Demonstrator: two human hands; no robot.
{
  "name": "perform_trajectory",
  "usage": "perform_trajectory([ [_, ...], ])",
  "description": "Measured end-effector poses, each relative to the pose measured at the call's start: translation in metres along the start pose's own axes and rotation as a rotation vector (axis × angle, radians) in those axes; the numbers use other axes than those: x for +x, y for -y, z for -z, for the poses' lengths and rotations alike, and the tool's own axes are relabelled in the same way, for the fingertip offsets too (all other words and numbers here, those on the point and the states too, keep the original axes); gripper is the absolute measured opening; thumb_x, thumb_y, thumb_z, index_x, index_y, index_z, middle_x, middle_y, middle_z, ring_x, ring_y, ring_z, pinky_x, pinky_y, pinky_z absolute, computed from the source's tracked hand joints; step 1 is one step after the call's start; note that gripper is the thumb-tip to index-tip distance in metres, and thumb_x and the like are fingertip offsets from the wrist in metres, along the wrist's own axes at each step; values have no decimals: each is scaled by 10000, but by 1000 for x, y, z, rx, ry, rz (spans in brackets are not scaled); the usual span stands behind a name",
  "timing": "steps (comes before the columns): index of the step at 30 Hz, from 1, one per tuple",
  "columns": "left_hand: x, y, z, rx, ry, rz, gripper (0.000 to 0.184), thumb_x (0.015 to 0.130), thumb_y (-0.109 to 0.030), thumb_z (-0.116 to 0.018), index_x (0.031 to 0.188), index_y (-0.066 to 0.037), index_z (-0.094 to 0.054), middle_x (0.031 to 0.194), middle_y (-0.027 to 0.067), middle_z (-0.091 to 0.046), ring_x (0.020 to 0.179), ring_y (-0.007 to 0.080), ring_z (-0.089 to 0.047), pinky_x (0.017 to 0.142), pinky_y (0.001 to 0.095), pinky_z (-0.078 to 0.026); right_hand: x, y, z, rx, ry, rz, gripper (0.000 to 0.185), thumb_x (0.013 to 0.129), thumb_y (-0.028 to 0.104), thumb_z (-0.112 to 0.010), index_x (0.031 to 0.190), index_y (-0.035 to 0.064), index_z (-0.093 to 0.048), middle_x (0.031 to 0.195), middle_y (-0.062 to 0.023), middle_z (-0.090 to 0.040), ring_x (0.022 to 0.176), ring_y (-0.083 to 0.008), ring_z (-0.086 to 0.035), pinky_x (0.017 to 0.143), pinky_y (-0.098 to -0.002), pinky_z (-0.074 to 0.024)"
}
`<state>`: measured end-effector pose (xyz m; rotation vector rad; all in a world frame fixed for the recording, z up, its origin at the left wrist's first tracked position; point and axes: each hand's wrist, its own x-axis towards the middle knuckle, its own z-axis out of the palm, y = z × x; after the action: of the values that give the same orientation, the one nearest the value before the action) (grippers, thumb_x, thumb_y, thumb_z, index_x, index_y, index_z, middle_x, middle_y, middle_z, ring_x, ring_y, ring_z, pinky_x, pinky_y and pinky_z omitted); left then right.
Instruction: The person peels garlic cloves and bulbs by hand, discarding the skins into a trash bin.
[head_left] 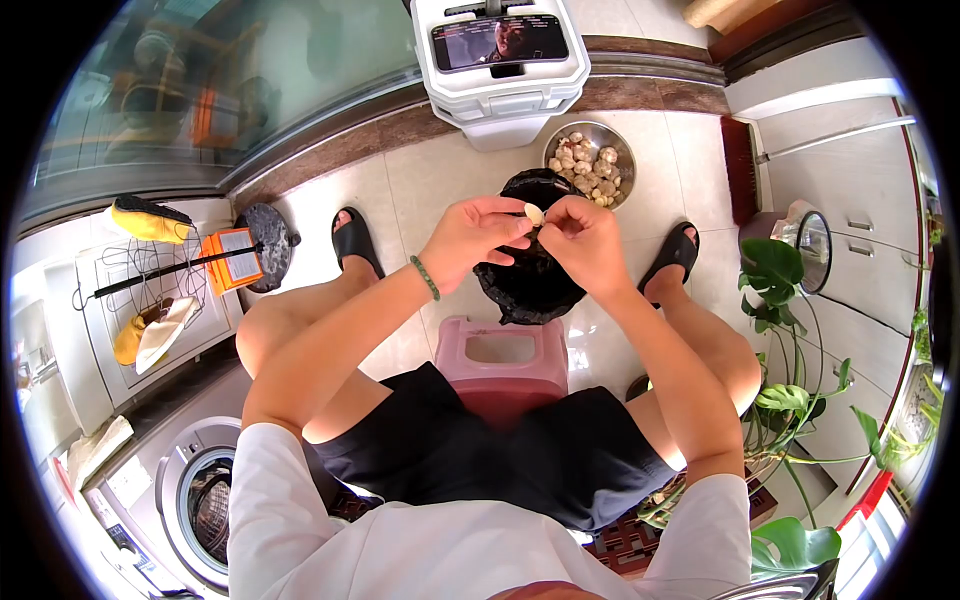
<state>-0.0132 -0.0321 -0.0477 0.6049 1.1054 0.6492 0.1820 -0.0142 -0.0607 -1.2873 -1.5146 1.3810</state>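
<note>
A pale garlic clove (534, 214) is pinched between the thumb and fingers of my left hand (474, 236), which wears a green bead bracelet (424, 277). My right hand (584, 242) is closed in a pinch right beside the clove; what its fingertips grip is too small to make out. Both hands are above a bin lined with a black plastic bag (530, 300), whose inside is dark. Just beyond the hands, a metal bowl (627, 165) on the floor holds several whole garlic bulbs (592, 168).
A pink plastic stool (500, 385) stands between my legs. Ahead, a phone (500, 43) rests on a white lidded container (505, 105). Leafy plants (785, 395) and cabinets (850, 260) line the right. A washing machine (190, 500) and wire rack (150, 275) are at left.
</note>
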Motion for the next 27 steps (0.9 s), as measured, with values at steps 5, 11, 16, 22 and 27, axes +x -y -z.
perform_trajectory([
  [5,5,2,8,-45,82,35,405,911,-235,-684,1266,-65,-591,1068,21,-683,925,123,-660,737,268,-545,-2,11,-1,-114,36,124,60,739,2,-659,711,-9,-607,663,-61,-601,576,-118,-573,544,-265,-464],
  [11,3,-5,5,17,167,55,416,948,-250,-628,1314,-63,-563,1072,13,-656,935,101,-626,764,275,-539,2,2,6,-63,185,96,66,730,-12,-660,706,-12,-599,661,-54,-597,581,-109,-563,543,-266,-460],
  [16,5,-6,6,-5,216,112,412,959,-244,-601,1321,-53,-556,1087,5,-632,939,98,-608,791,294,-538,6,2,14,95,309,-66,55,727,-30,-650,708,-12,-601,665,-39,-589,582,-87,-528,541,-237,-432],
  [22,6,-5,8,27,294,163,389,953,-231,-605,1297,-52,-574,1042,2,-628,915,102,-608,784,298,-543,6,8,22,-97,381,-54,77,706,46,-665,701,-3,-606,627,-25,-569,572,-91,-512,536,-259,-420],
  [27,5,-9,8,135,332,223,350,961,-231,-605,1264,-56,-605,1017,-2,-623,860,100,-609,757,276,-551,5,7,27,-180,424,-7,93,677,65,-656,699,-5,-599,608,-67,-554,560,-132,-525,529,-289,-422],
])
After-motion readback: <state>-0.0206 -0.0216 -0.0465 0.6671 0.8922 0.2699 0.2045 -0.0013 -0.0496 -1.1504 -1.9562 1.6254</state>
